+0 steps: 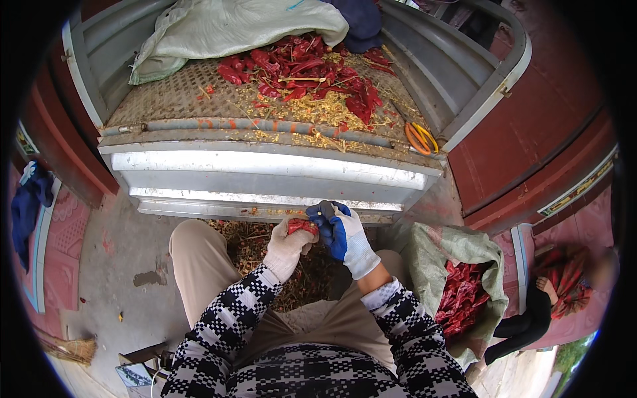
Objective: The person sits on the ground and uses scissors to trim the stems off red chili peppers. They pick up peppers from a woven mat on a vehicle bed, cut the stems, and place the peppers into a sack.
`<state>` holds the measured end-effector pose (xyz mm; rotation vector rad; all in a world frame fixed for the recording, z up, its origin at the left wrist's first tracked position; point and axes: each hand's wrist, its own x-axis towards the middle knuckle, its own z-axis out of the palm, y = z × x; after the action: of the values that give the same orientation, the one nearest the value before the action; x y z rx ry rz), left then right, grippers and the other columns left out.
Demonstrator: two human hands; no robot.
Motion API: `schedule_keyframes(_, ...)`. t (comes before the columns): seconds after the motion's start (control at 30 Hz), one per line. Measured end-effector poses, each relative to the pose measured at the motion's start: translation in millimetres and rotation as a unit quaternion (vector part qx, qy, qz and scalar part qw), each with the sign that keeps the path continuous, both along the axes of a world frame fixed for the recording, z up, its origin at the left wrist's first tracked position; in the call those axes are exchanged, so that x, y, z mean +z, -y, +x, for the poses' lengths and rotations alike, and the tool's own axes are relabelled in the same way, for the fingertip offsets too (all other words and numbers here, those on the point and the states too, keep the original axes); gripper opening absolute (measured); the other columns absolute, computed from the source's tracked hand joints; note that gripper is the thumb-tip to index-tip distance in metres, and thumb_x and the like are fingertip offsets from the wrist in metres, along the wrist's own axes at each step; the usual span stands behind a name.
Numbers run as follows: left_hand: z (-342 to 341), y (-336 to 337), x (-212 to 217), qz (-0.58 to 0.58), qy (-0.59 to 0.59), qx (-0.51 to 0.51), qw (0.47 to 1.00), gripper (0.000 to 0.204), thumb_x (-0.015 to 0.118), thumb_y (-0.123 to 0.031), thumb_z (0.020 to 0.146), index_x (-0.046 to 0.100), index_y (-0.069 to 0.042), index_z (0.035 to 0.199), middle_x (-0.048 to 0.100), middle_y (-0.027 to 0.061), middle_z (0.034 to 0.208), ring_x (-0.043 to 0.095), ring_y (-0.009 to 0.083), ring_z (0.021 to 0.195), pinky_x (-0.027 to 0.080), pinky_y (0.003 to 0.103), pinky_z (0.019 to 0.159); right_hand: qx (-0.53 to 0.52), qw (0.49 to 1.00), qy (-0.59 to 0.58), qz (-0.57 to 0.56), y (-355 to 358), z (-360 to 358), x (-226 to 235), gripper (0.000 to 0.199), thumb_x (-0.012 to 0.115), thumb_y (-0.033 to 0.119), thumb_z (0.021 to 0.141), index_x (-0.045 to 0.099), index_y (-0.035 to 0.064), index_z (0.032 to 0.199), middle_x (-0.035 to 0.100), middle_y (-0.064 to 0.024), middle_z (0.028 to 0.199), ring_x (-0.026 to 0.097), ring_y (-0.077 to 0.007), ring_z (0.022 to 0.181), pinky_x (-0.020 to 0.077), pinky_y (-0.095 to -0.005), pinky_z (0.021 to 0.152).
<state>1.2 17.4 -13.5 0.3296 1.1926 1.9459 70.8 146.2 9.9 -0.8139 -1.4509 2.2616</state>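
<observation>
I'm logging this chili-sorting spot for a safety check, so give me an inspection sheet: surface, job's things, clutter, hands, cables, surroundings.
Surface: metal cart bed, ribbed, strewn with seeds and stems.
Job's things: dried red chili in the left hand; dark tool, kind unclear, in the right hand; chili pile on the bed; sack of chilies at the person's right.
Clutter: orange-handled scissors on the bed's edge; pale sack; stem litter between the knees.
Hands: both gloved, left white, right blue and white.
Cables: nothing seen.
Surroundings: broom at the left; another person sitting at the right.
</observation>
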Motion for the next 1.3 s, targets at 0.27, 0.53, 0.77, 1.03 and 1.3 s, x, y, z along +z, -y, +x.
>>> schedule_keyframes(0.27,-3.1,-0.2,3.7,0.012,-0.063,-0.009,0.998,0.028,0.061,0.001,0.081,0.057,0.0,0.109,0.065,0.0041,0.086,0.056,0.0088,0.07,0.044,0.022,0.061,0.031,0.714,0.044,0.698,-44.9,27.3,25.5,0.021,0.067,0.02,0.079,0.068,0.0068,0.096,0.066,-0.0144,0.087,0.063,-0.033,0.08,0.051,-0.0391,0.072)
schedule_keyframes(0.53,0.0,4.3,6.4,-0.027,-0.198,-0.032,0.979,0.024,0.061,0.001,0.081,0.059,0.002,0.105,0.066,0.0052,0.092,0.061,0.0115,0.088,0.047,0.024,0.081,-0.149,0.599,0.211,0.758,-132.7,21.0,98.9,0.034,0.067,0.031,0.08,0.064,0.0073,0.105,0.065,-0.0154,0.097,0.062,-0.0342,0.092,0.0497,-0.0441,0.082)
schedule_keyframes(0.77,-7.7,6.8,-8.3,-0.012,-0.186,-0.025,0.982,0.026,0.059,0.005,0.079,0.059,0.0,0.105,0.066,0.0054,0.092,0.06,0.0108,0.083,0.048,0.024,0.075,-0.046,0.575,0.465,0.672,-225.4,-3.4,127.1,0.043,0.065,0.034,0.08,0.062,0.012,0.117,0.065,-0.0156,0.115,0.063,-0.0308,0.108,0.0495,-0.0419,0.091)
schedule_keyframes(1.03,1.1,-9.2,3.2,0.02,-0.119,-0.075,0.99,0.029,0.052,0.006,0.077,0.056,0.0,0.105,0.065,0.0089,0.087,0.054,0.0105,0.067,0.043,0.023,0.058,-0.009,0.634,0.53,0.563,-239.2,-16.4,152.9,0.039,0.068,0.021,0.073,0.07,0.0053,0.109,0.067,-0.0201,0.112,0.065,-0.0349,0.104,0.0526,-0.0399,0.089)
schedule_keyframes(1.3,-3.2,-2.1,1.1,0.012,-0.045,-0.103,0.994,0.025,0.057,-0.003,0.083,0.056,0.001,0.107,0.066,0.0111,0.095,0.059,0.0137,0.074,0.048,0.026,0.065,0.017,0.59,0.561,0.58,-225.6,17.6,130.7,0.035,0.064,0.018,0.073,0.071,0.0025,0.103,0.067,-0.0209,0.109,0.065,-0.0338,0.106,0.0529,-0.0372,0.086)
